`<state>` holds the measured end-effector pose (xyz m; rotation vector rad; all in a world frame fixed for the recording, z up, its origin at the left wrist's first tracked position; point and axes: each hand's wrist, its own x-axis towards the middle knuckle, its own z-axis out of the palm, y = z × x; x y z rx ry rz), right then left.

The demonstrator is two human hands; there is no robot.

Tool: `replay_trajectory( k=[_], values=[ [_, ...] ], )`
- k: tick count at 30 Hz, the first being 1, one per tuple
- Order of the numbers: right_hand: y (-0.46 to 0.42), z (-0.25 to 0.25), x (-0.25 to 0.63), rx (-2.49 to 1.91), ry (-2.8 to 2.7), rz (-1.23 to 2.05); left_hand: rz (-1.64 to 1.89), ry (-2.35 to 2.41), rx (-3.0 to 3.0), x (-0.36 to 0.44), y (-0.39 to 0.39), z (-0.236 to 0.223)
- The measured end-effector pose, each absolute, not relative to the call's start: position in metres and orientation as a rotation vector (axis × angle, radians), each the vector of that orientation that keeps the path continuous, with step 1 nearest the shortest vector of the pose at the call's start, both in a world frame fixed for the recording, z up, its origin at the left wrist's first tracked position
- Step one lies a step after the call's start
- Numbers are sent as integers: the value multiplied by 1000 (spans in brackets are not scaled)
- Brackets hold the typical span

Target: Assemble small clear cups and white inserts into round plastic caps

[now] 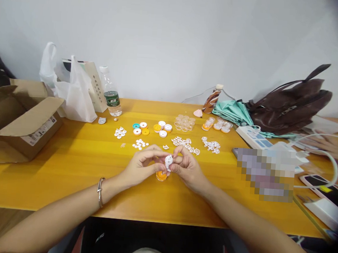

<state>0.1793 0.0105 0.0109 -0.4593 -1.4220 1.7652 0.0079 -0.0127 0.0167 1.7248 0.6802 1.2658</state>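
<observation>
Over the middle of the table, my left hand (146,163) and my right hand (189,169) meet, both closed with the fingertips on a small white plastic part (168,162). Its exact shape is partly covered by my fingers. Just beneath lies an orange round cap (161,175), its upper edge hidden by my left fingers. Beyond my hands sit white lattice-like plastic pieces (185,144), with one single piece (165,146) apart from them. Small white discs (140,143) lie in a loose group farther left.
White, yellow and blue round caps (162,128), clear rings (184,123) and clear-topped orange assemblies (218,125) stand behind. A cardboard box (21,131) and water bottle (112,97) are left. At right are a power strip (253,137), brown bag (292,106) and another person's hand (334,147).
</observation>
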Motion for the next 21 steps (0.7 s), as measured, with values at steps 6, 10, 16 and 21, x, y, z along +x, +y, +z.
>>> replay_trajectory(
  k=[6, 10, 16, 21],
  values=[
    [15, 10, 178, -509, -1436, 1767, 1352, 769, 1982, 2, -10, 18],
    [21, 8, 179, -647, -1449, 1676, 1357, 890, 2340, -4, -7, 19],
    [25, 2, 180, -792, -1484, 1636, 1290, 933, 2752, -4, -3, 7],
    [23, 2, 179, -842, -1519, 1592, 1310, 970, 2978, -2, -4, 5]
  ],
)
